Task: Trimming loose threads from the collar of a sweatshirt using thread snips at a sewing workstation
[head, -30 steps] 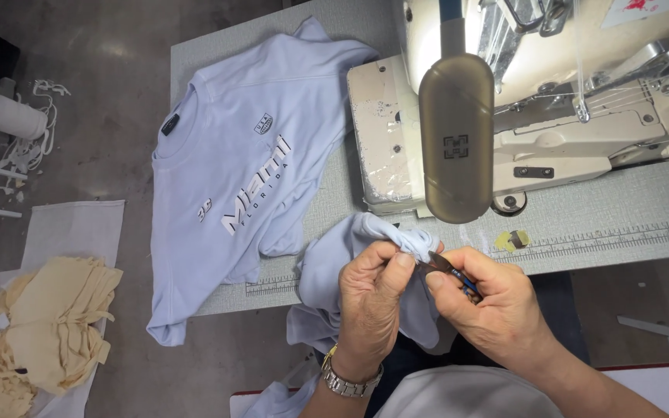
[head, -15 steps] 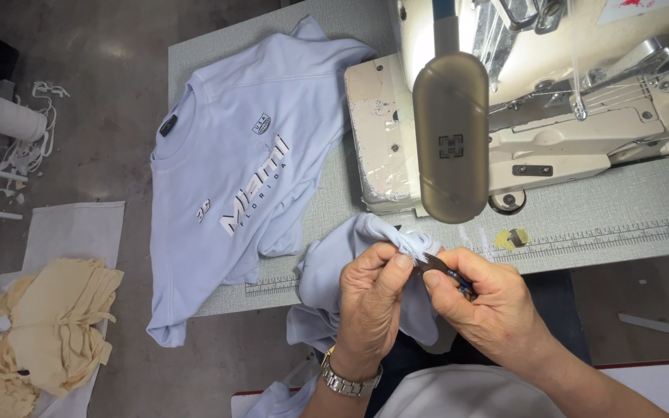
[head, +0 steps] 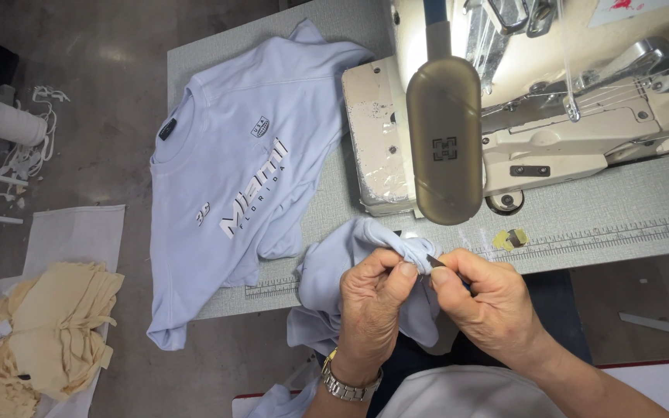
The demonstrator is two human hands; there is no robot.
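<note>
Pale blue cloth, a bunched garment [head: 350, 271], hung over the near edge of the counter [head: 605, 209] and down toward the person's lap, and both hands were busy at one gathered fold of it. The left hand [head: 373, 310], a metal watch [head: 350, 381] on its wrist, pinched the fold between thumb and fingertips, closed firmly on the fabric. The right hand [head: 489, 306] was clenched round a small dark tool [head: 437, 262], thread snips as far as I could judge, its tip touching the pinched fold; the blades were too small for me to tell whether they stood apart or together. To do this well, I judged, the fold had to be kept taut and lifted clear of the layers beneath, so the tip met only a loose thread and not the knit, and the cut wanted to be short and close to the seam, with the left fingertips just behind the point rather than in front of it. Beside them a second pale blue T-shirt [head: 234, 186] with a white chest print lay flat on the counter, near the cream sewing machine [head: 551, 116] and its long lamp [head: 444, 139]. Down on the floor, well apart, sat a heap of yellow cloth pieces [head: 48, 325].
</note>
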